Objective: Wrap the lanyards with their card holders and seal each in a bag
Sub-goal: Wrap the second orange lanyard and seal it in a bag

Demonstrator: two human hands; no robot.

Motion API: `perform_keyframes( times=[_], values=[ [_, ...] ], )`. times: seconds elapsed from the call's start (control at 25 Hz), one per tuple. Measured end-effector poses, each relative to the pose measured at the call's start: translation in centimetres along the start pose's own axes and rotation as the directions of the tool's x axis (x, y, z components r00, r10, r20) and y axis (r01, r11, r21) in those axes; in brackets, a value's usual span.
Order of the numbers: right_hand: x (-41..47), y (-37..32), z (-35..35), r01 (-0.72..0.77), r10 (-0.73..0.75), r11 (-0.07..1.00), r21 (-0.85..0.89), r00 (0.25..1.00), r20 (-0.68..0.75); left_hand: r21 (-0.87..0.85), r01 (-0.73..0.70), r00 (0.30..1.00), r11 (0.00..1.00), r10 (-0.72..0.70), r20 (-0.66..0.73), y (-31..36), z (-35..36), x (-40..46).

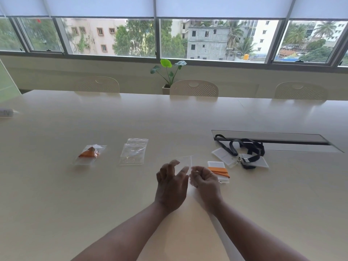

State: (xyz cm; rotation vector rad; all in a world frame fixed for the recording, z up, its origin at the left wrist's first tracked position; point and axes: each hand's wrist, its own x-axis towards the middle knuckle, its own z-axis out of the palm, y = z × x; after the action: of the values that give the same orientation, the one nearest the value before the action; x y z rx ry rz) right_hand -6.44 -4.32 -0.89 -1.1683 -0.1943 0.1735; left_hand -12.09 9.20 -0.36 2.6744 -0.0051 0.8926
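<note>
The clear bag (185,162) between my hands is so transparent that I can barely trace its edges, and my left hand (172,187) covers its lower part. My right hand (204,182) perhaps pinches its side, though the fingertips blur. An object (6,113) at the table's left is cut off by the frame's edge.

Both bare forearms reach forward, wrists close together. The left hand (171,182) has its fingers loosely spread and bent, while the right hand (204,180) curls its fingers inward, fingertips near the left's
</note>
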Motion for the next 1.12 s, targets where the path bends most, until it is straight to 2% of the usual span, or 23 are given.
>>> perform_keyframes(
  times=[0.24,0.4,0.48,0.56,0.64,0.72,0.92,1.12],
  values=[
    [0.1,-0.3,-0.6,-0.034,0.036,0.996,-0.078,0.999,0.028,0.004,-0.077,0.996,0.997,0.077,0.045,-0.3,-0.2,0.0],
    [-0.1,-0.4,-0.6,-0.037,0.038,0.992,-0.119,0.999,0.001,-0.100,-0.078,0.989,0.992,0.090,0.115,-0.5,-0.6,0.1],
    [-0.5,-0.7,-0.2,0.007,-0.014,0.979,-0.205,0.999,-0.034,-0.161,-0.060,0.988,0.985,0.081,0.129,-0.4,-0.7,0.1],
    [-0.9,-0.7,0.3,0.088,-0.113,0.927,-0.364,0.992,-0.048,-0.215,-0.034,0.988,0.976,0.064,0.137,-0.3,-0.8,0.2],
    [-1.3,-0.9,0.7,0.158,-0.209,0.831,-0.534,0.977,-0.036,-0.269,-0.016,0.988,0.963,0.056,0.144,-0.4,-0.7,0.3],
    [-1.6,-0.9,0.8,0.202,-0.261,0.751,-0.628,0.965,-0.001,-0.320,0.009,0.987,0.947,0.043,0.154,-0.4,-0.7,0.1],
    [-1.8,-0.6,1.0,0.265,-0.257,0.669,-0.695,0.959,0.118,-0.383,0.060,0.994,0.922,-0.021,0.105,-0.5,-0.9,0.3],
    [-1.6,-0.4,1.1,0.243,-0.232,0.687,-0.685,0.966,0.110,-0.416,0.111,0.990,0.902,-0.063,0.129,-0.9,-0.4,0.4]
  ],
)
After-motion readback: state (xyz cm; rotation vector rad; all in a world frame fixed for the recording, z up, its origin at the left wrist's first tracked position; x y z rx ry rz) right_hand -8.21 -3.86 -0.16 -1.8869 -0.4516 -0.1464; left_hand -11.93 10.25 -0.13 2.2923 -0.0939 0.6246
